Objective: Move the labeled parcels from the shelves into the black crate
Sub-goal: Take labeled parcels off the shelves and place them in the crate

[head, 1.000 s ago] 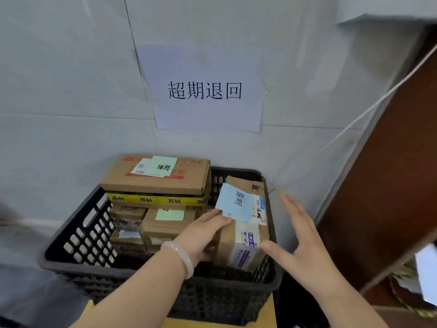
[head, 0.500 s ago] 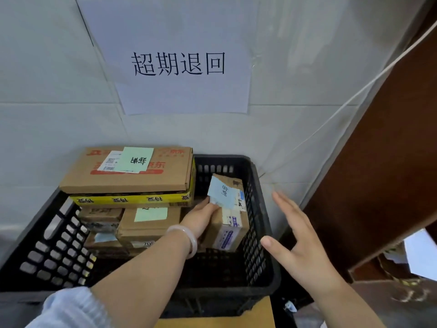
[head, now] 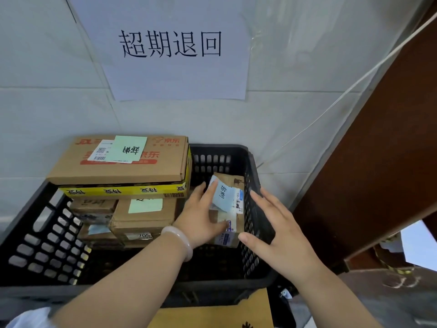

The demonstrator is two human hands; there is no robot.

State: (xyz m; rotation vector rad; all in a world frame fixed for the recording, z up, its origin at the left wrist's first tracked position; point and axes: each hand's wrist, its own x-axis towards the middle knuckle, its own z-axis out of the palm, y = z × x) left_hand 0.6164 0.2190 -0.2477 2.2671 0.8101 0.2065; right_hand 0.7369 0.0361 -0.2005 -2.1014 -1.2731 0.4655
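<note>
A black lattice crate (head: 42, 242) stands against the wall, holding several cardboard parcels. A small brown parcel (head: 230, 185) with a blue label stands in the crate's right side, against its wall. My left hand (head: 201, 216), with a pale bangle on the wrist, grips this parcel from its left side inside the crate. My right hand (head: 281, 235) is spread with straight fingers over the crate's right rim, holding nothing. A large flat parcel (head: 125, 162) with a green label lies on top of the stack at the left.
A paper sign (head: 172, 48) with printed characters hangs on the grey wall above the crate. A dark brown wooden panel (head: 378, 162) leans close on the right. A cardboard piece (head: 212, 313) lies under the crate's front edge. More stacked parcels fill the crate's left half.
The small parcel has gone lower into the crate's right side with my left hand on it. My right hand has come in over the crate's right rim. The camera has moved closer.
</note>
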